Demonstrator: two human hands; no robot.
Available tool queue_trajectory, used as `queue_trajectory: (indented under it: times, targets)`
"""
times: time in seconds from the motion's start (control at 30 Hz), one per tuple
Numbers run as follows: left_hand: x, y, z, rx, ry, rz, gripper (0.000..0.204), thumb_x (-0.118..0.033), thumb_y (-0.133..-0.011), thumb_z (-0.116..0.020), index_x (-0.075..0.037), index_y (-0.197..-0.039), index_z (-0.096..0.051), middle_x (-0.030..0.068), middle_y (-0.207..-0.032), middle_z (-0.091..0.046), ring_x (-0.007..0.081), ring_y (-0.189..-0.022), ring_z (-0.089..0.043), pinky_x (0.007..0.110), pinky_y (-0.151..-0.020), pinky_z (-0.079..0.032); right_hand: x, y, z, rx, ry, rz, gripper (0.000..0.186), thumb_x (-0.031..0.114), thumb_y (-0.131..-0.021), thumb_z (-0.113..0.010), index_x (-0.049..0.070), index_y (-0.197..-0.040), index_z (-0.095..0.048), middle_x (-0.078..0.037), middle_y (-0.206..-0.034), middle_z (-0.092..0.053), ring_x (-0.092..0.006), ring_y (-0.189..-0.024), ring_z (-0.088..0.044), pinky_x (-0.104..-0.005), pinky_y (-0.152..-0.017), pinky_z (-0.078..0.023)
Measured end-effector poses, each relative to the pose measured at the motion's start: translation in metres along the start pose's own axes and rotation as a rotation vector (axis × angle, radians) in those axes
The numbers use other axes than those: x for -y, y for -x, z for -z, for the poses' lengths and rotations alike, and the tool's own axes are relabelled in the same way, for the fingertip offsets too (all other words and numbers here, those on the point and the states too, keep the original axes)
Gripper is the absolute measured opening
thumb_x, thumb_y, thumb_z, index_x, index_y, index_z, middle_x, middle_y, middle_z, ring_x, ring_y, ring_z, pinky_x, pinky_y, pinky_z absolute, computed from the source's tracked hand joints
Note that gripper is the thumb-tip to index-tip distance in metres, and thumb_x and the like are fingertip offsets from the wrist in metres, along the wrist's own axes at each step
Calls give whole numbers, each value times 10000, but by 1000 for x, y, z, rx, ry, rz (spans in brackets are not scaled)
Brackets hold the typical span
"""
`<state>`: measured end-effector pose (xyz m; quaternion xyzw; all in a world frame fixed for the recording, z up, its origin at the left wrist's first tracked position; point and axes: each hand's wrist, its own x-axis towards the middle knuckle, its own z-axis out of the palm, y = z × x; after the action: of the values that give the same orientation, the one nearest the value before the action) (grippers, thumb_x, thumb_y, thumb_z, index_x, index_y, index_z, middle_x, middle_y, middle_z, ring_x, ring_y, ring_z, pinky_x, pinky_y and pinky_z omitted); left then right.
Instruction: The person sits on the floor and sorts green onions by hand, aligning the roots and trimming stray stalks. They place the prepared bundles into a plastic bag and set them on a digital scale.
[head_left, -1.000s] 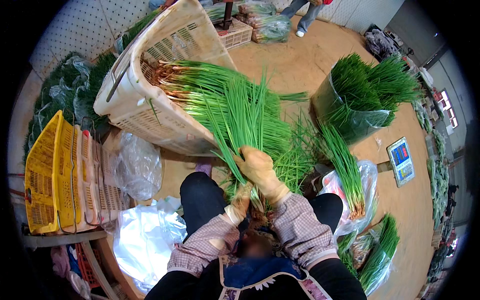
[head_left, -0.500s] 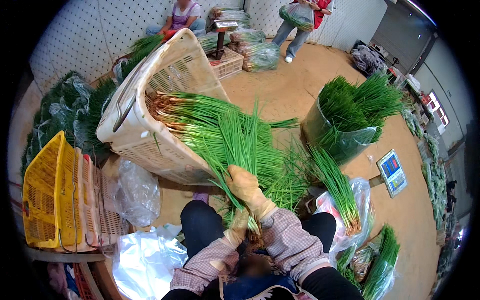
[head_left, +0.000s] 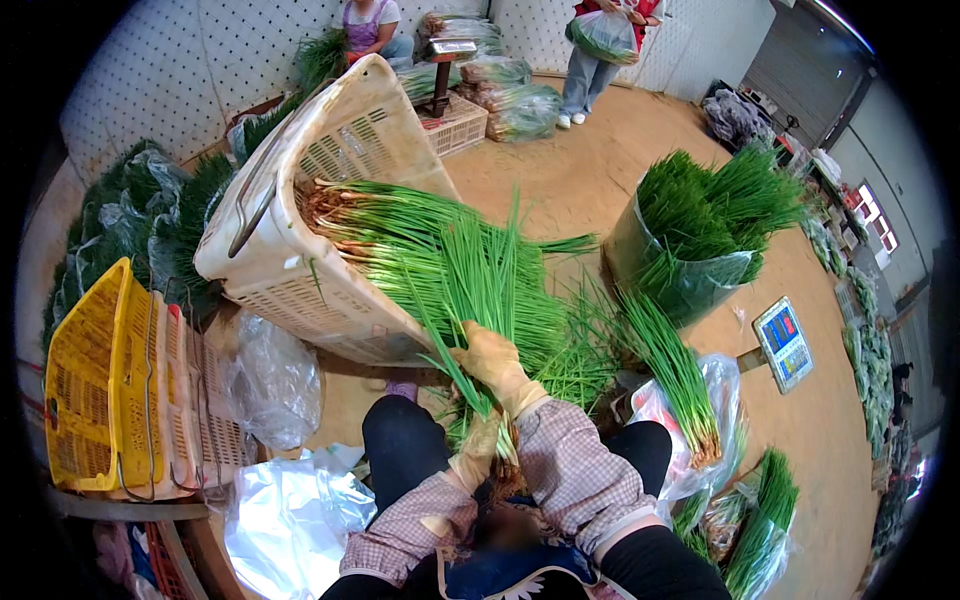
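Observation:
My left hand [head_left: 477, 452], in a tan glove, is closed round the lower stalks of a bunch of scallions [head_left: 482, 400], whose brown roots [head_left: 506, 470] point toward my lap. Higher up the same bunch, my right hand [head_left: 492, 360], gloved alike, is closed on the green leaves; its palm side is hidden. A few leaves bend off to the left under it. Beyond my hands, a tipped white plastic crate [head_left: 290, 290] lies with its open side toward me. A thick heap of scallions [head_left: 400, 235] spills out of it, roots inside the crate.
At right stand a clear bag of upright scallions [head_left: 690, 230], a loose scallion bundle [head_left: 680, 375] on plastic and a scale display [head_left: 783, 343]. Yellow [head_left: 95, 400] and pink crates, and plastic film [head_left: 295, 520], are at left. Two people are at the back, one holding a bag [head_left: 603, 35].
My right hand has shifted slightly, and several leaves under it now slant farther left. My left hand stays put. At the back, the standing person has moved a little right.

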<state>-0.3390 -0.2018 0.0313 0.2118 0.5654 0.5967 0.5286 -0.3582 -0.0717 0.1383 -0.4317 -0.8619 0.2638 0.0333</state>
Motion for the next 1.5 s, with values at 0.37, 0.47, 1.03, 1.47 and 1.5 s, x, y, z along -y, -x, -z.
queue_trajectory:
  times: [0.37,0.47,1.03,1.47,1.5]
  targets:
    - [-16,7,1,48,-118,30,428,-318,-980,-445,-36,-1301,-477,139,-1224,-555,235,-1103,-520,290,-934,-413,-44,-14,-12,75,-694,-76,250,206,-907,-552,-11,-1028,-586,-100,-778,-644,-158,-675,-609,-303,-607,-496]
    - [-8,4,0,24,-57,-11,439,-327,-974,-456,-38,-1304,-466,143,-1211,-559,238,-1083,-530,296,-914,-425,-48,-19,-15,83,-960,-112,223,165,-929,-504,-26,-1006,-591,-99,-757,-637,-135,-662,-604,-268,-571,-488]
    - [-5,0,5,154,184,-54,516,-375,-936,-516,-48,-1319,-403,166,-1135,-581,251,-970,-584,332,-799,-495,-24,72,-18,120,-406,475,280,242,-937,-523,68,-1143,-596,-177,-902,-613,-322,-843,-596,-363,-733,-475]
    - [4,-8,2,110,239,-81,590,-411,-908,-562,-56,-1331,-355,183,-1078,-598,261,-884,-626,360,-711,-548,5,126,15,260,-1046,169,264,183,-979,-458,-8,-1044,-628,-23,-767,-605,-86,-687,-546,-213,-620,-425]
    - [7,-11,-1,124,275,-76,596,-414,-906,-565,-56,-1332,-351,184,-1073,-599,262,-878,-629,362,-704,-552,7,130,18,213,-1131,133,282,218,-979,-472,-5,-1061,-622,-15,-740,-597,-81,-665,-544,-205,-604,-421]
